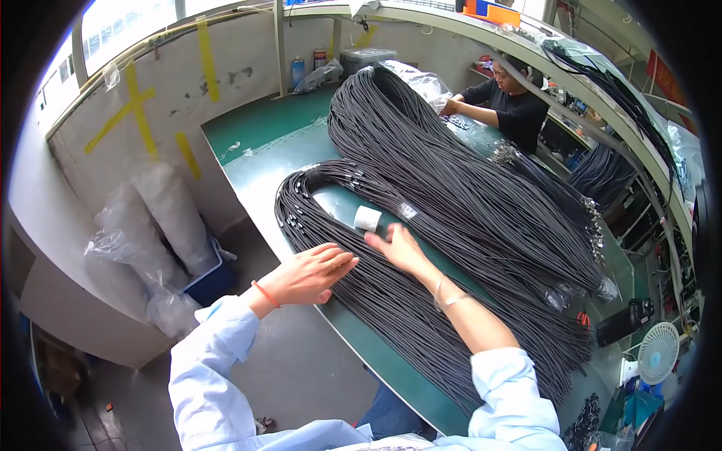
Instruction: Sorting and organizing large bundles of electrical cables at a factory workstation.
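Observation:
Over the near edge of a bundle of thin black cables [429, 331], my left hand [312, 274] is held with its fingers stretched out and nothing visible in it. My right hand [400, 249], slightly blurred, hovers above the same bundle with thumb and fingers apart. Just beyond its fingertips is a small white roll [367, 219], perhaps of labels, in the gap inside the bundle's bend. White tags mark many cables near the bend. A larger looped bundle of black cables [451, 161] lies behind, on the green worktable [256, 169].
A person [519, 105] in black works across the table. Small fan [658, 353] and black bottle-like object [626, 322] stand at the right. Clear plastic bags [173, 218] and a blue bin [210, 282] stand left of the table. A shelf rail [602, 98] runs overhead.

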